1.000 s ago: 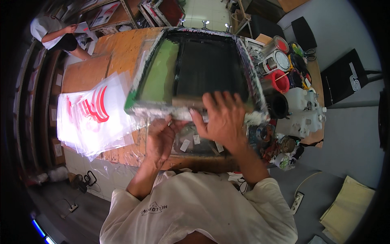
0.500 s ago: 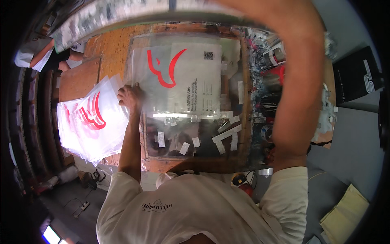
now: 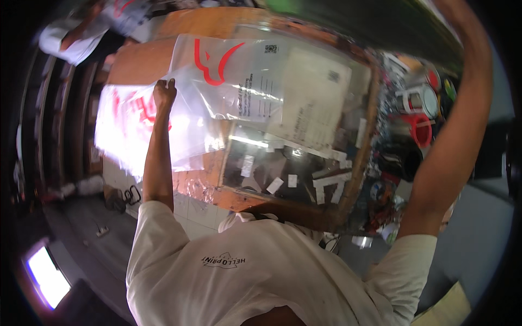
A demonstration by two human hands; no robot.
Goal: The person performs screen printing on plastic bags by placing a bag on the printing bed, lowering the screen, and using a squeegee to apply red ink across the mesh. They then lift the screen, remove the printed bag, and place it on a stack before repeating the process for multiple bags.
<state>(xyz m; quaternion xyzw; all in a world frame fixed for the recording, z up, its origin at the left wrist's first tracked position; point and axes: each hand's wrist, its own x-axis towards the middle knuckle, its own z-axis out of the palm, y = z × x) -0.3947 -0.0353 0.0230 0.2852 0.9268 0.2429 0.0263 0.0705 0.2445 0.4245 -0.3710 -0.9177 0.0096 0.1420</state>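
Observation:
My left hand (image 3: 165, 93) is closed in a pinch on the left edge of a clear plastic bag (image 3: 261, 76) with a bold red print and small dark print. The bag stretches over the wooden table's middle and partly covers a pale printed sheet (image 3: 315, 89) on the glass panel (image 3: 261, 182). Under and beside my left hand lies a pile of similar printed bags (image 3: 122, 133), washed out by glare. My right arm (image 3: 454, 146) reaches up and out past the upper right edge, so my right hand is hidden from view.
A large dark panel (image 3: 375, 24), blurred, hangs over the far right of the table. Tubs and a red container (image 3: 420, 129) crowd the right side. Bits of white tape (image 3: 274, 185) dot the glass. Another person (image 3: 76, 41) is at the far left. Racks stand along the left.
My left hand has pulled the printed bag leftward off the pale sheet, toward the pile. The pale sheet now shows. My right arm has swung to the right, and the view has shifted.

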